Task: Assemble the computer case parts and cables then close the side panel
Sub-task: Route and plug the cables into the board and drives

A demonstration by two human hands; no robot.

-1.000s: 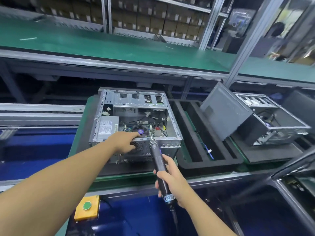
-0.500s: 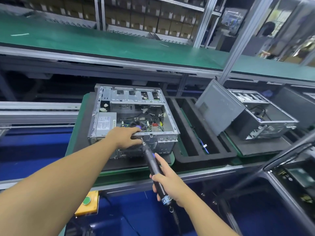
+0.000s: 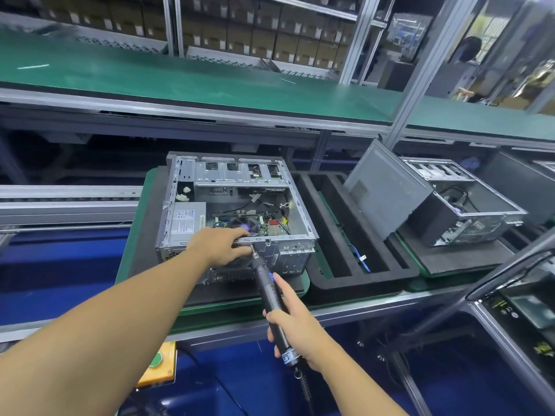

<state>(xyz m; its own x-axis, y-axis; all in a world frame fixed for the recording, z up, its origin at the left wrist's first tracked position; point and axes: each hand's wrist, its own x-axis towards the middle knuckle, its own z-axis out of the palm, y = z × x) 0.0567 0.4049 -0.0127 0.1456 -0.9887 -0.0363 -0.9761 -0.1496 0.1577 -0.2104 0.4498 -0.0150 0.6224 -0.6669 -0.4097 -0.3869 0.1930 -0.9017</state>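
Note:
An open silver computer case (image 3: 297,205) lies on its side on a green pallet, showing its motherboard, fan and power supply (image 3: 186,220). My left hand (image 3: 220,246) rests on the case's near top rail, fingers curled over the edge by the screwdriver tip. My right hand (image 3: 295,322) grips a black electric screwdriver (image 3: 268,291). Its bit touches the near rail just under my left fingers. Whatever sits at the bit tip is too small to make out.
A black foam tray (image 3: 336,265) with long slots lies right of the case. Beyond it a second open case (image 3: 468,211) carries a grey side panel (image 3: 387,187) leaning on it. A yellow box with a green button (image 3: 157,366) sits at the near rail. A green shelf runs overhead.
The screwdriver has swung left and its tip has dropped from over the case opening to the near rail under my left fingers. My left hand stays on the rail.

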